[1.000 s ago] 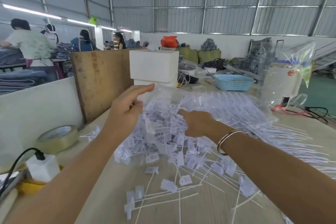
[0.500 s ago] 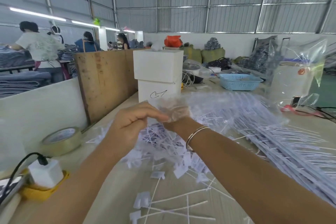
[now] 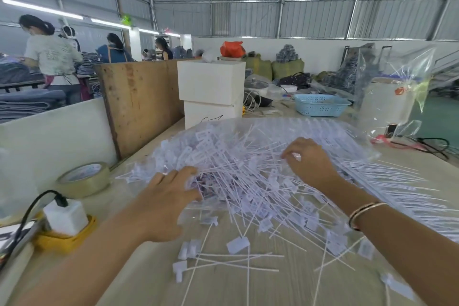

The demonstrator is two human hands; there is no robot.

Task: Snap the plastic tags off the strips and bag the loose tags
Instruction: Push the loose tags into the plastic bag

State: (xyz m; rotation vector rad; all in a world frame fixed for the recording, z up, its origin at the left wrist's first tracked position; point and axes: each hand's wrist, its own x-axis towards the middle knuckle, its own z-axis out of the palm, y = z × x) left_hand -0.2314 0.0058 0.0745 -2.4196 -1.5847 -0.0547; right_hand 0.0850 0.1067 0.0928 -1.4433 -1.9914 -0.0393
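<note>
On the table [image 3: 154, 278], both hands dig in the tags [image 3: 238, 181]: left hand [image 3: 169, 196] lies flat, right hand [image 3: 308, 159] pinches tags. Tape [image 3: 83, 179] and plug [image 3: 65, 216] crowd the left edge.

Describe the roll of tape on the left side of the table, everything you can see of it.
The roll of tape is a wide ring of clear, yellowish-tan packing tape on a pale core with faint printing inside. It lies flat on the wooden table, close to the white partition, with the white plug block nearer the camera. Neither hand touches it; a few loose tags lie just to its right.
</note>
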